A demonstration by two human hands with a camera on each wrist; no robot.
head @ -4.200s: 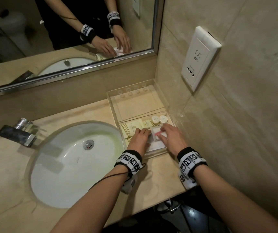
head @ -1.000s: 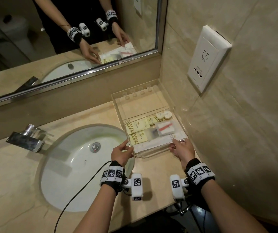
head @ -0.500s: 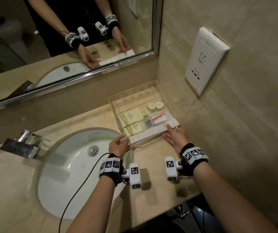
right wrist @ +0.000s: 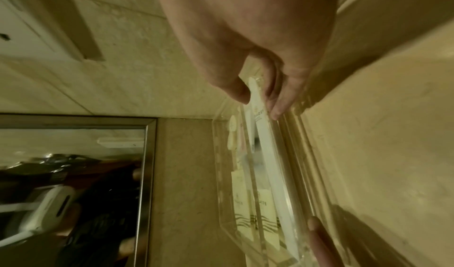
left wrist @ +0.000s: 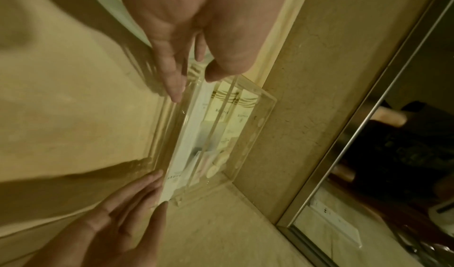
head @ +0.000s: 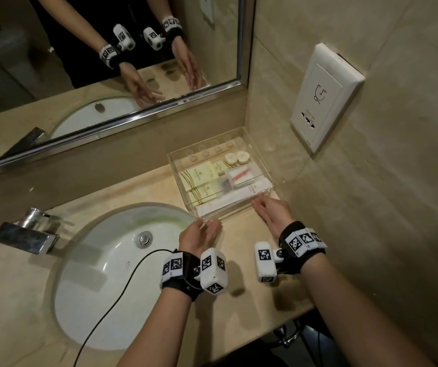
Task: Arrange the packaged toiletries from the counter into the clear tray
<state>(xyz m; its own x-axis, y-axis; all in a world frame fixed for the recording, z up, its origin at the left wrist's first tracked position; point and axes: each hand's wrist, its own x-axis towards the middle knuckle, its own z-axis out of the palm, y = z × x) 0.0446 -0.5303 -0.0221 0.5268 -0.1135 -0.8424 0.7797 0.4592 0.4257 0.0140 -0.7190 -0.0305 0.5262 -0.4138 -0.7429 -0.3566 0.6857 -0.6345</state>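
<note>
The beige stone bench [head: 241,263] is carrying the clear tray [head: 213,213] in its back corner — beside the sunken white sink [head: 111,263].

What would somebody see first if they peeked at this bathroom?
Probably the clear tray full of little packets, tucked in the counter's back corner beside the wall. The left hand and right hand are open at its front edge. The white sink sits to its left.
</note>
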